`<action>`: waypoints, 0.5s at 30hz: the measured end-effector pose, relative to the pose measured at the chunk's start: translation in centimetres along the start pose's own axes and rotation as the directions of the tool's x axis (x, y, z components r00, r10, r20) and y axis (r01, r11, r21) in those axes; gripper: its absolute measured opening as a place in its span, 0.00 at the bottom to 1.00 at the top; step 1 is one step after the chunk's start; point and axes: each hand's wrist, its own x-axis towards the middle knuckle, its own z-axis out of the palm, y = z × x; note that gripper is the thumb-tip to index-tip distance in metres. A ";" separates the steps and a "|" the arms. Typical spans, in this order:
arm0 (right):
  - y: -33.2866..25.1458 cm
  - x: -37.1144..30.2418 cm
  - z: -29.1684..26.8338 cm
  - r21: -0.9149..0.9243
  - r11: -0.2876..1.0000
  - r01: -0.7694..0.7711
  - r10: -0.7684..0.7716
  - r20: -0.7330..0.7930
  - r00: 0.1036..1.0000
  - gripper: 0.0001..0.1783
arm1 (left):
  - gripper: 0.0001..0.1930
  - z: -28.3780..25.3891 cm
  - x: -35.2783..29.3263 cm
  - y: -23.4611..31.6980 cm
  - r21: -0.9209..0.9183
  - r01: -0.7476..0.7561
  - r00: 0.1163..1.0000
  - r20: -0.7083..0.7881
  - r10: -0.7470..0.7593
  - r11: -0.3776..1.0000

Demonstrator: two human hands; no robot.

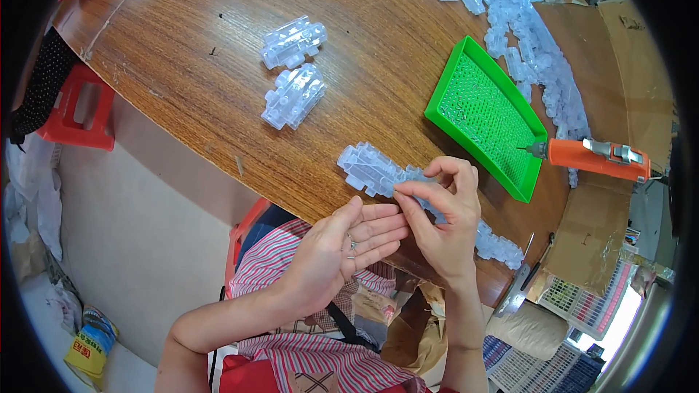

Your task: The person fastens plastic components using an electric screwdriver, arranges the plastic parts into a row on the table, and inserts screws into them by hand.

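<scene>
My left hand [342, 244] lies palm up with its fingers stretched out flat. A few small metal screws [352, 246] rest loose on its fingers. My right hand [448, 211] pinches thumb and forefinger together just above those fingertips; whatever sits in the pinch is too small to make out. Right beyond both hands, a clear plastic housing [370, 168] lies on the table, with more clear pieces partly hidden behind my right hand. Farther off and to the left are two groups of similar clear plastic housings, one [293, 41] behind the other [293, 96].
A green perforated tray [521, 190] holds small screws. An orange electric screwdriver [598, 159] lies at its right, its bit over the tray. Heaps of clear plastic parts [542, 65] line the table's far right edge. Tweezers or a similar metal tool [514, 290] lie near the right edge. A red stool [79, 111] stands left.
</scene>
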 end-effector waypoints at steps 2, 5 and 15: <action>-0.1 0.0 0.1 -0.014 1.000 0.003 -0.003 0.006 1.000 0.09 | 0.29 -0.2 0.0 0.0 -0.011 -0.008 1.000 0.006 0.008 1.000; -0.2 0.0 0.2 -0.018 1.000 -0.002 0.002 -0.005 1.000 0.10 | 0.30 -0.2 0.0 0.2 0.000 -0.003 1.000 0.010 0.003 1.000; -3.7 -2.1 -2.1 0.022 1.000 0.019 -0.021 0.096 0.995 0.11 | 0.42 -0.3 0.2 0.3 -0.114 0.090 0.975 0.214 -0.065 0.989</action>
